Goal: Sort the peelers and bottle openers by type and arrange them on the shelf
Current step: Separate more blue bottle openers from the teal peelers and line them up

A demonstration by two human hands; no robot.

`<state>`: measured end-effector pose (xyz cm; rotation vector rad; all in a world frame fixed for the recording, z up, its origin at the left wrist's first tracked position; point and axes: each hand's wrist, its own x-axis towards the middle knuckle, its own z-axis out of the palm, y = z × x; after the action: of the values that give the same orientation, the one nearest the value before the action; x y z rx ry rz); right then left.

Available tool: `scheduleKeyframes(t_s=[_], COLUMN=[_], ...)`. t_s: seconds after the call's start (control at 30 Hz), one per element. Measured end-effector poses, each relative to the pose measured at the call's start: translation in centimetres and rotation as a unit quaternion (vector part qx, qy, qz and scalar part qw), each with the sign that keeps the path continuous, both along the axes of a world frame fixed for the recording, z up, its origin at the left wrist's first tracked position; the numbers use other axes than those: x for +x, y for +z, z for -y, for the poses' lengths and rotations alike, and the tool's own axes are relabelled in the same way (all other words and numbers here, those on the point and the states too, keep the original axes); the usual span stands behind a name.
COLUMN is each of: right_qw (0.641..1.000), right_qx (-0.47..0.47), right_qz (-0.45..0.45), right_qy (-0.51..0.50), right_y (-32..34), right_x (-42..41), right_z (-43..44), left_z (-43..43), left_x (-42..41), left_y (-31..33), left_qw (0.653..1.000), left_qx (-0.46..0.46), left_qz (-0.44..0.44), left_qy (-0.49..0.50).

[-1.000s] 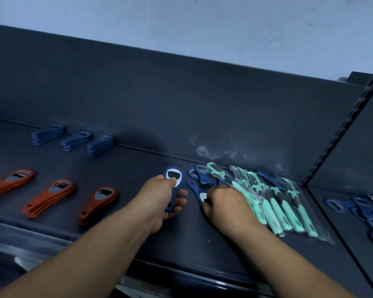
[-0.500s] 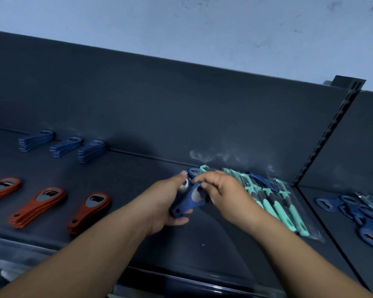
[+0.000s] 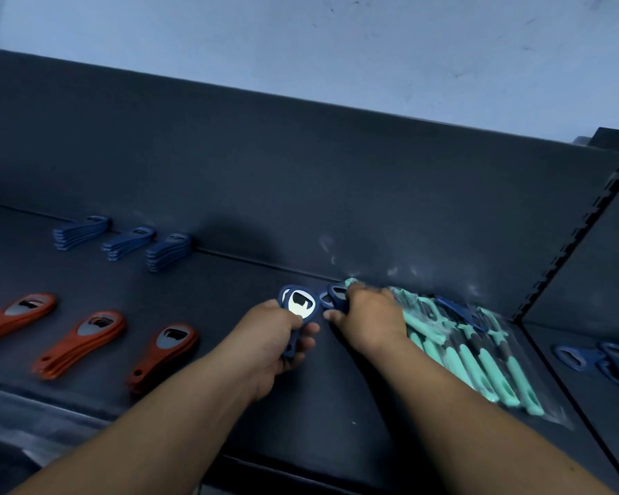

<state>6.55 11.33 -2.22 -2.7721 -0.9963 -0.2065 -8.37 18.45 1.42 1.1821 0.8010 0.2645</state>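
Observation:
My left hand (image 3: 276, 342) grips a small stack of blue bottle openers (image 3: 300, 304) by the handles, metal heads up. My right hand (image 3: 367, 317) lies on the shelf just to its right, fingers curled over another loose blue bottle opener (image 3: 333, 296) at the edge of the pile. A heap of teal-handled peelers (image 3: 479, 355) in clear bags stretches to the right of that hand. Three stacks of blue openers (image 3: 127, 242) line the back of the shelf at the left. In front of them lie three stacks of orange openers (image 3: 86, 339).
The dark shelf board (image 3: 329, 416) has a low back panel and a front edge near me. A slotted upright (image 3: 579, 230) divides it from the neighbouring shelf bay, where more blue openers (image 3: 601, 359) lie loose at the far right.
The right hand handed a blue opener to the left hand's stack, then moved back right to the pile. The left hand now holds the stack upright.

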Motion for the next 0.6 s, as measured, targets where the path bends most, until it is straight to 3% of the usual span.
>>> scheduleKeyframes(t_s=[0.3,0.4,0.47,0.5,0.53,0.6], right_qw=[0.994,0.998,0.994,0.979,0.941,0.825], right_qx=[-0.069,-0.031,0.045,0.115,0.204,0.357], right_qz=[0.039,-0.013,-0.1,-0.171,-0.268,-0.437], right_qy=[0.079,0.056,0.021,-0.003,-0.02,-0.037], right_y=[1.5,1.9,1.8,1.7,1.8,2.2], right_x=[-1.3,-1.5,-1.1,-0.8,-0.9,-1.4], right_z=[1.2,2.0,2.3,2.6,2.7,2.9], left_z=[-0.6,-0.5,-0.4,-0.2,0.0,0.4], left_x=[0.4,0.6,0.7,0.9,1.1,1.5], left_y=[-0.4,-0.5,-0.5,-0.5,-0.4,-0.5], left_qw=[1.0,1.0,1.0,1.0,1.0,0.999], left_qx=[0.0,-0.001,-0.009,-0.013,-0.016,-0.017], left_qz=[0.003,0.0,0.0,0.0,0.001,0.003], left_qy=[0.011,0.008,0.015,0.018,0.022,0.032])
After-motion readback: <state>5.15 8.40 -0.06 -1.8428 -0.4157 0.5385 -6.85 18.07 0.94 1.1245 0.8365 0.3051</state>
